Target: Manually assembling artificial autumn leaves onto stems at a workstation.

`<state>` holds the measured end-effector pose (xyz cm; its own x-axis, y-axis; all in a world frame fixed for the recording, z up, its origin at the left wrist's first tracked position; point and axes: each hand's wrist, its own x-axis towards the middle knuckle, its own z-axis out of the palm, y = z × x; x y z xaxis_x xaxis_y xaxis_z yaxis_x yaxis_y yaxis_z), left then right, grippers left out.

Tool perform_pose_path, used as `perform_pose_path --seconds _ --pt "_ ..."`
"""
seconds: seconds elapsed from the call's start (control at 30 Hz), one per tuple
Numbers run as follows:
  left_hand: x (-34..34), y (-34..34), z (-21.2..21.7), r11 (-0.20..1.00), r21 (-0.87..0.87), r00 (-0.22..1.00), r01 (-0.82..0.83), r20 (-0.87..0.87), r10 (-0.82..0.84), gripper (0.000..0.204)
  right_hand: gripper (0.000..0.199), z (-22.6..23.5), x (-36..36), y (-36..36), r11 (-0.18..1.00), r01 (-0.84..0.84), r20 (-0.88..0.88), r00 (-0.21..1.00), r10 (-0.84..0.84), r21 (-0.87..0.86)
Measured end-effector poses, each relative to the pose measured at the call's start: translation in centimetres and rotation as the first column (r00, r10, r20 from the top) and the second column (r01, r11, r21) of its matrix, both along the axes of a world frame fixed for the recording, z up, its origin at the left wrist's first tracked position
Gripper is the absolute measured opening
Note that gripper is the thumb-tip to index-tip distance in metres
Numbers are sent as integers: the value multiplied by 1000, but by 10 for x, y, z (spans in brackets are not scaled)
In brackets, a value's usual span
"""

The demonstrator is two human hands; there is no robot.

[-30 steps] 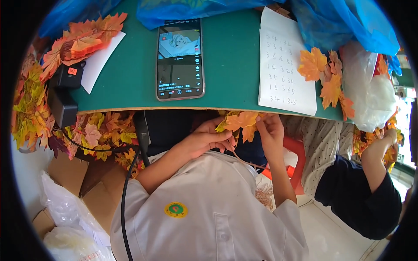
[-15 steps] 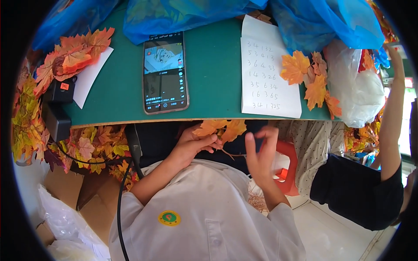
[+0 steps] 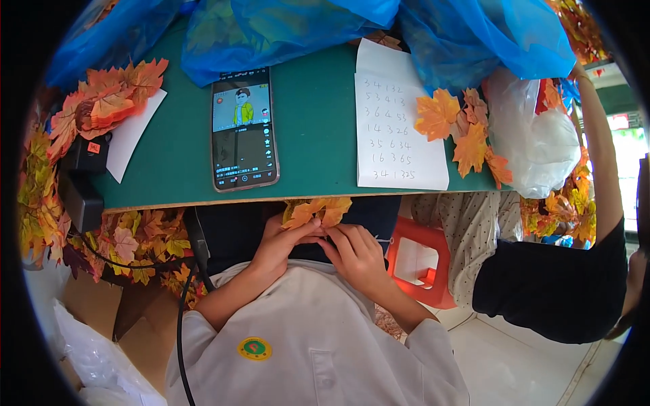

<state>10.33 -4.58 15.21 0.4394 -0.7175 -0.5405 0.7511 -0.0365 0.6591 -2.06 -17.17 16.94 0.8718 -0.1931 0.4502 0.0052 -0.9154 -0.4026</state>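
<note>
My left hand [image 3: 279, 242] and my right hand [image 3: 357, 256] meet in my lap, just below the front edge of the green table [image 3: 318, 115]. Together they pinch a small cluster of orange and yellow artificial leaves [image 3: 315, 211] that sticks up between the fingertips. A thin stem runs from under my right fingers. Both forearms come up from my white shirt.
On the table lie a phone [image 3: 244, 130] with a lit screen, a white handwritten sheet [image 3: 398, 122], loose orange leaves [image 3: 460, 132], blue plastic bags [image 3: 325, 27] and a white bag [image 3: 542, 142]. Leaf piles [image 3: 101, 101] sit at left. A person in black [image 3: 562, 284] reaches up at right; an orange stool [image 3: 420, 264] stands below.
My right hand, lifted with fingers spread half a second ago, has come back down onto the leaf cluster. The person at right still holds an arm raised.
</note>
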Motion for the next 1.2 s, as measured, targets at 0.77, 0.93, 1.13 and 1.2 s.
perform_pose_path --seconds 0.77,0.93,1.13,1.2 --pt "-12 5 -21 976 -186 993 115 7 -116 16 12 16 -17 9 311 302 -309 951 -28 901" --pt "-13 8 -26 945 -305 991 116 -24 -129 18 17 20 -6 10 855 44 -10 999 -46 517" --pt "-21 8 -32 928 -328 984 174 17 -178 17 11 18 -18 16 650 180 -155 983 -96 738" --pt "-27 10 -35 925 -330 980 189 10 -197 17 13 18 -22 16 539 208 -203 977 -68 816"
